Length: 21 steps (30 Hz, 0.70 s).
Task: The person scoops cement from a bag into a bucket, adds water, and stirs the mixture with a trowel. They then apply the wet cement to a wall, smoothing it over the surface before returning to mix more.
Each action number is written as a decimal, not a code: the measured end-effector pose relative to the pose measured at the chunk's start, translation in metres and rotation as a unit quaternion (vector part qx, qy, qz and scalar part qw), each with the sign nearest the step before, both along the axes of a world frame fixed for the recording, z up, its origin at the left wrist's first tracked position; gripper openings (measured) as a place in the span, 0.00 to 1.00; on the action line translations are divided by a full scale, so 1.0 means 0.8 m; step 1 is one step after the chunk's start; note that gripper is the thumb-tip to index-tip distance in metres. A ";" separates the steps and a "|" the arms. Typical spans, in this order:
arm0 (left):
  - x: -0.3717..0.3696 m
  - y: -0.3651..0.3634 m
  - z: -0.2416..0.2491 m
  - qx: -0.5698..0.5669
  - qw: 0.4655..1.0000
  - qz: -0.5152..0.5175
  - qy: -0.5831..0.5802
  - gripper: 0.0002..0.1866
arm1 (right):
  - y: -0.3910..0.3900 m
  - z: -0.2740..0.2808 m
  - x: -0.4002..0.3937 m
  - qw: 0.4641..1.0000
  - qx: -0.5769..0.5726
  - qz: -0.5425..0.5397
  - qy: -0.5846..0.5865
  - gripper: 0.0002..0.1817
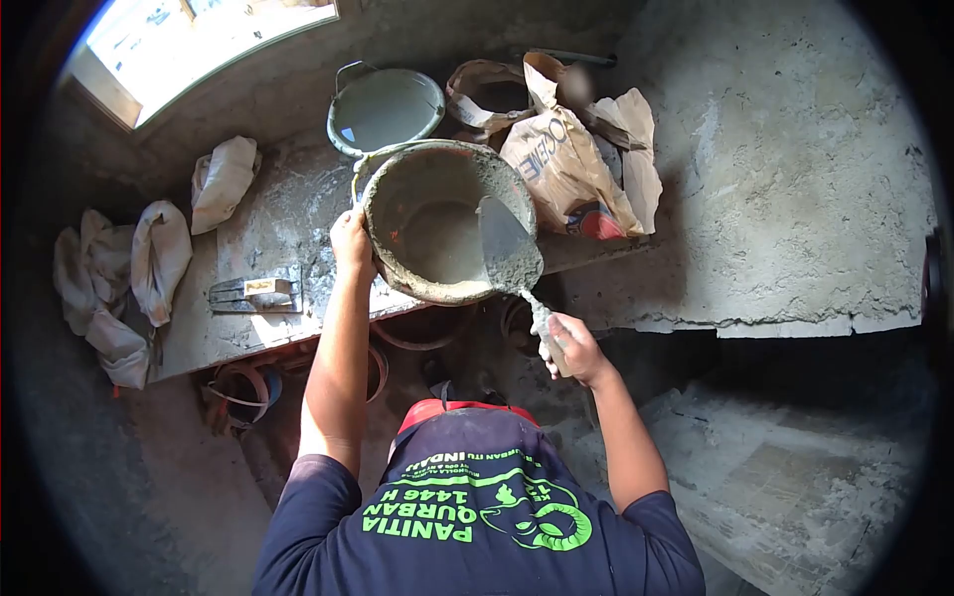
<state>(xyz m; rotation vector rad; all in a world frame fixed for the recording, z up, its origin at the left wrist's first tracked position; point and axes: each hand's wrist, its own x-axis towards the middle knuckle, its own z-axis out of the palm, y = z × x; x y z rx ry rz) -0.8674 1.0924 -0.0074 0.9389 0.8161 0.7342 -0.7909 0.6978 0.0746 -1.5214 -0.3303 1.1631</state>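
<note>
A round, mortar-smeared bucket (397, 268) is tilted at the edge of the concrete slab, with a little grey mix at its bottom. My left hand (352, 241) grips its left rim near the wire handle. In my right hand (573, 350) is the handle of a trowel (510, 243), its blade lying inside the bucket's right side and loaded with wet mortar near the neck. Just behind stands a second bucket (388, 107) of grey liquid. A torn cement bag (561, 164) leans to the right of the held bucket.
On the slab (238, 343) at left lies a notched float (260, 292). Several cloth sacks (161, 260) rest at the far left. An open paper bag (487, 87) stands at the back. Below the slab are buckets (243, 389). A rough concrete wall (785, 189) rises at right.
</note>
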 end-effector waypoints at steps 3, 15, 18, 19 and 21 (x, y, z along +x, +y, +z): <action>-0.003 0.003 -0.009 0.008 1.000 -0.002 -0.015 0.13 | -0.024 -0.031 0.014 0.997 0.006 0.002 0.083 0.27; 0.000 0.001 -0.011 0.017 1.000 0.003 0.006 0.13 | -0.124 -0.019 -0.014 0.973 -0.136 -0.137 -0.125 0.20; 0.002 0.000 -0.014 0.011 1.000 0.016 -0.012 0.13 | -0.055 0.066 0.003 0.843 -0.116 -0.071 -0.520 0.19; 0.001 -0.001 -0.013 0.010 1.000 0.009 -0.012 0.13 | -0.037 0.075 0.013 0.787 -0.101 -0.058 -0.606 0.19; 0.002 -0.005 -0.004 -0.007 0.999 0.024 -0.028 0.12 | -0.006 0.114 0.008 0.748 -0.244 0.030 -0.617 0.22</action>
